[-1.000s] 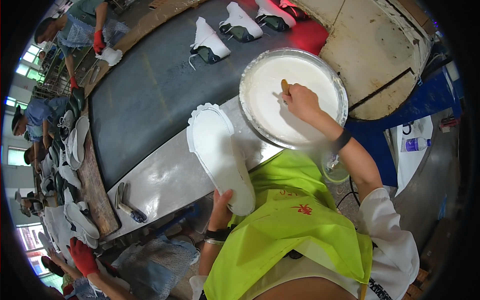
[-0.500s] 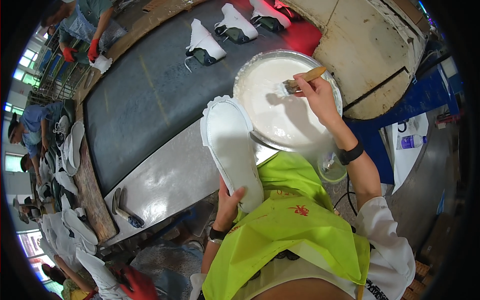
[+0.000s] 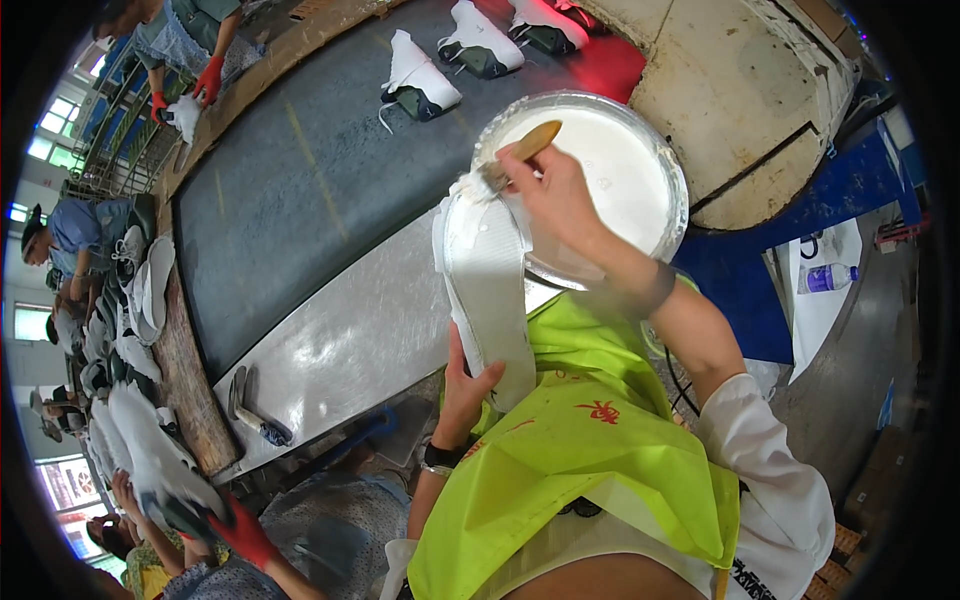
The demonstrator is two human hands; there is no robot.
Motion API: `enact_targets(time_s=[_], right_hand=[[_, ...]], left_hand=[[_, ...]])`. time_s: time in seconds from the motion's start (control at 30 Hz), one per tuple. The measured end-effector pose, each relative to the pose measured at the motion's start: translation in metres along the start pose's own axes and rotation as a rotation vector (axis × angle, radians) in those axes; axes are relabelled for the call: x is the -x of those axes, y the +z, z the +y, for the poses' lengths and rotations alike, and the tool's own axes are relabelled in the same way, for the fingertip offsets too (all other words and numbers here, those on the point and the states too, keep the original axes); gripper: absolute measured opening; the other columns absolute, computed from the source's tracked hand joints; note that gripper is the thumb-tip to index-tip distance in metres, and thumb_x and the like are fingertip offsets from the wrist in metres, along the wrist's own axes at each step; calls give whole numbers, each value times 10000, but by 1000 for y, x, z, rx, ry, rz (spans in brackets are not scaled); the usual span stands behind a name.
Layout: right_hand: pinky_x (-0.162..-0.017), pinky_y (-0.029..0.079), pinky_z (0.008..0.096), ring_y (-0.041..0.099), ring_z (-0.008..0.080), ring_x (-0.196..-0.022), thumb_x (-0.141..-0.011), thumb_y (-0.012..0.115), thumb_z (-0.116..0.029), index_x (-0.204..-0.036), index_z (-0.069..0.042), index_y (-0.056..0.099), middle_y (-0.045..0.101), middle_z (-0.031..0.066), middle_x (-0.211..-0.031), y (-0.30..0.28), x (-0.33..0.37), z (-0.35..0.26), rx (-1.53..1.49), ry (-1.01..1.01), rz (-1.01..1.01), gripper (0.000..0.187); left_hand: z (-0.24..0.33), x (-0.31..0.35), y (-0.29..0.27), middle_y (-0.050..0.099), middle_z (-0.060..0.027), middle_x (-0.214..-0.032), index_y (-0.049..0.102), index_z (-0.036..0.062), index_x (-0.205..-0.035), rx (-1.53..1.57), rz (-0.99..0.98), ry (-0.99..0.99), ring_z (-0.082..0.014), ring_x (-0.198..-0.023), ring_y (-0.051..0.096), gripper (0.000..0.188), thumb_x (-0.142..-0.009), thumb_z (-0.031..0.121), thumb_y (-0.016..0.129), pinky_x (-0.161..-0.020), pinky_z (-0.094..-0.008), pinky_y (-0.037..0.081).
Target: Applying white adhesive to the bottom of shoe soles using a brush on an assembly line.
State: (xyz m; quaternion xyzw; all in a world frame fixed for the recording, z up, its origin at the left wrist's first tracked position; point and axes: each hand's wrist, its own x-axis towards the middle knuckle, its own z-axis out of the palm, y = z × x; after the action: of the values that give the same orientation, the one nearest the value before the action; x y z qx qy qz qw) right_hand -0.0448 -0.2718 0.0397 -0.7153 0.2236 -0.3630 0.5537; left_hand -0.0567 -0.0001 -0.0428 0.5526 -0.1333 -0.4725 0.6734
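Observation:
My left hand (image 3: pixel 468 388) grips the heel end of a white shoe sole (image 3: pixel 488 290), its toe end pointing away from me. In my right hand (image 3: pixel 560 195) is a brush with a wooden handle (image 3: pixel 536 140). White-coated bristles (image 3: pixel 490 177) touch the far toe end of the sole. Just right of the sole stands a round metal basin (image 3: pixel 682 190) holding thick white liquid (image 3: pixel 625 180). My right forearm passes over the basin's near edge.
White shoe uppers (image 3: pixel 420 80) stand on the dark conveyor belt (image 3: pixel 300 210) beyond a metal ledge (image 3: pixel 340 350). A hammer-like tool (image 3: pixel 250 410) lies on that ledge. Co-workers handle shoes along the left side. A purple-labelled bottle (image 3: pixel 828 278) is at the right.
My right hand has brought the brush from over the liquid leftward onto the sole's toe end. The sole has shifted slightly right. A co-worker's red-gloved hand at lower left has moved with a shoe.

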Motion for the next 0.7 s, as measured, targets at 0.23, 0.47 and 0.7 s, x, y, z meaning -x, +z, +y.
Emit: enact_targets(time_s=[0.23,0.47,0.7], right_hand=[[-637,494,411,647,379,-705,-897,602,-177,-901,55,620,637,231,-744,-28,46,-17,345,63,-30,233],[-638,490,427,637,408,-727,-895,612,-163,-883,56,613,631,253,-765,2,26,-44,293,-65,-43,220],[-641,491,397,653,364,-726,-905,593,-145,-918,50,618,639,229,-754,34,67,-52,47,33,-121,197]], left_hand=[[-3,0,-4,421,-132,-1421,80,72,-1544,24,41,-25,-215,-1240,456,956,-826,125,709,-1021,-342,400],[6,-3,5,414,-134,-1422,81,71,-1542,-5,-6,25,-212,-1238,456,946,-832,111,704,-1028,-335,392],[-1,1,7,383,-127,-1438,75,22,-1528,-48,21,86,-204,-1238,445,950,-837,122,718,-1027,-328,387]])
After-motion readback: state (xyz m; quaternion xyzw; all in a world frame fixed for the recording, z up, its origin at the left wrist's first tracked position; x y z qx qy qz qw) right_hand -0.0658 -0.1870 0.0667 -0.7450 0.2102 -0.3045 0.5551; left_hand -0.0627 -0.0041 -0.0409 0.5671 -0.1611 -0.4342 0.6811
